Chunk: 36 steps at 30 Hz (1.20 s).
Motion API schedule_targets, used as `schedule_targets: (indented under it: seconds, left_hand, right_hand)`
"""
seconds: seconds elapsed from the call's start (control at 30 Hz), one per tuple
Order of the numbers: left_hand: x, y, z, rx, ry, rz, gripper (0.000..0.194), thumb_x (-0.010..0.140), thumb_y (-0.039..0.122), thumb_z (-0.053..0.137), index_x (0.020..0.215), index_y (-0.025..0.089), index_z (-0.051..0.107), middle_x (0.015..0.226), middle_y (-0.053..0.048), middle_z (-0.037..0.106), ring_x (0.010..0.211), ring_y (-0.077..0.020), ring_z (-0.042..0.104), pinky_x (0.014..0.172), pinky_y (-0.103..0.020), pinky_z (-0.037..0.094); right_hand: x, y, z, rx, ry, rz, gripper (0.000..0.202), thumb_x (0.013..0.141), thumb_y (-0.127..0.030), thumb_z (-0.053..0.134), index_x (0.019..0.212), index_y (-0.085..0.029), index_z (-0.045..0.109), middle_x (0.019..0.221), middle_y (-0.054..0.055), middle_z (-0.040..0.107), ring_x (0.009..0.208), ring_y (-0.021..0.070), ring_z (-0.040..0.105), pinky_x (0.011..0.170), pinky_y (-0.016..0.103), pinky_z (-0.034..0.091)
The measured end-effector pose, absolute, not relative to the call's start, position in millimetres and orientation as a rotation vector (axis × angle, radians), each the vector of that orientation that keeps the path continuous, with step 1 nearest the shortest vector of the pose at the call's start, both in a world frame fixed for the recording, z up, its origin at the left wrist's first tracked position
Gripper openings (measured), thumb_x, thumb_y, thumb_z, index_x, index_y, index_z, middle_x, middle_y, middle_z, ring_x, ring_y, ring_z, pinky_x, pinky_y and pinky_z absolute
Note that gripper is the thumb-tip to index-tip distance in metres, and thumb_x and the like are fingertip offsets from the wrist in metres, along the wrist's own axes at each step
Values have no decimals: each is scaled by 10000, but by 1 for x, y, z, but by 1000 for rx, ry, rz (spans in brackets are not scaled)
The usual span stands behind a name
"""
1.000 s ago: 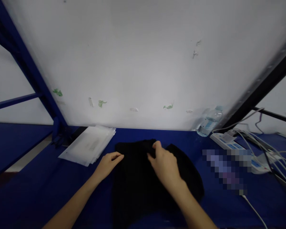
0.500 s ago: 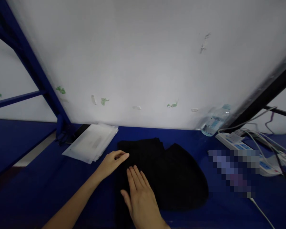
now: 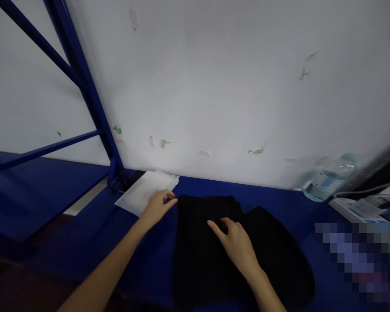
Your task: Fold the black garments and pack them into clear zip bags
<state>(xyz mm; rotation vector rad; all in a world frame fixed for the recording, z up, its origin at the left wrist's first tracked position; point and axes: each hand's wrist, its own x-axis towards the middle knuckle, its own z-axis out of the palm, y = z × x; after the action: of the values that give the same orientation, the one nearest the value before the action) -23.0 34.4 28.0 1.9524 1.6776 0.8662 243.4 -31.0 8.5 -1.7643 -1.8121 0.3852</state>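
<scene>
A black cloth point(image 3: 208, 260) lies partly folded on the blue tabletop point(image 3: 143, 268), with a rounded part spreading to the right. My left hand point(image 3: 158, 208) is at the cloth's upper left corner, thumb and fingers curled toward each other; whether fabric is between them is too dark to tell. Over the middle of the cloth is my right hand point(image 3: 235, 240), its thumb apart from the bent fingers, with nothing visible in it.
White translucent bags point(image 3: 146, 190) lie at the back left beside a blue metal frame point(image 3: 97, 104). A water bottle point(image 3: 328, 180) leans by the wall, near a white power strip point(image 3: 354, 210) with cables. A blurred-out object lies at the right.
My right hand has lifted from lying flat and moved right and away from me over the cloth, its fingers now bent. My left hand stays near the corner. The view has shifted left.
</scene>
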Motion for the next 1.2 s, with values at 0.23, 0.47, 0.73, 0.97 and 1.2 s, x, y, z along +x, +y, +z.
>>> schedule_targets:
  seconds: [0.23,0.47,0.73,0.97,1.2]
  left_hand:
    - [-77,73,28,1918,1894,810,218,674,407,626,672,206,540,697,-18,603,727,-221,582,672,-302,408]
    - [-79,72,16,1942,1802,790,166,707,343,560,612,210,527,613,12,568,616,-171,531,583,-267,357]
    - [-71,56,21,1890,1760,1019,129,773,324,481,714,210,493,619,42,498,614,-151,493,615,-261,370]
    - [0,16,30,1932,1368,941,139,833,328,530,784,199,553,651,45,532,618,-130,507,602,-233,386]
    - [55,3,9,1835,1052,706,134,774,293,616,736,165,631,634,25,586,598,-134,519,553,-230,390]
  right_hand:
    - [233,-34,5,-1815,-1875,248,514,837,-563,552,1022,-104,688,820,137,712,837,293,677,716,389,539]
    - [235,-32,5,-1800,-1875,256,410,810,-492,622,992,-132,699,797,124,709,834,297,670,690,385,539]
    - [231,-28,0,-1660,-1793,442,312,766,-415,662,956,-170,699,866,94,694,876,284,628,755,392,507]
    - [251,-55,34,-1308,-1661,926,249,824,-440,579,907,-205,592,799,12,611,741,183,577,646,268,466]
    - [285,-80,74,-1058,-1761,1324,206,728,-286,701,831,-213,538,775,-31,534,718,130,499,630,211,420]
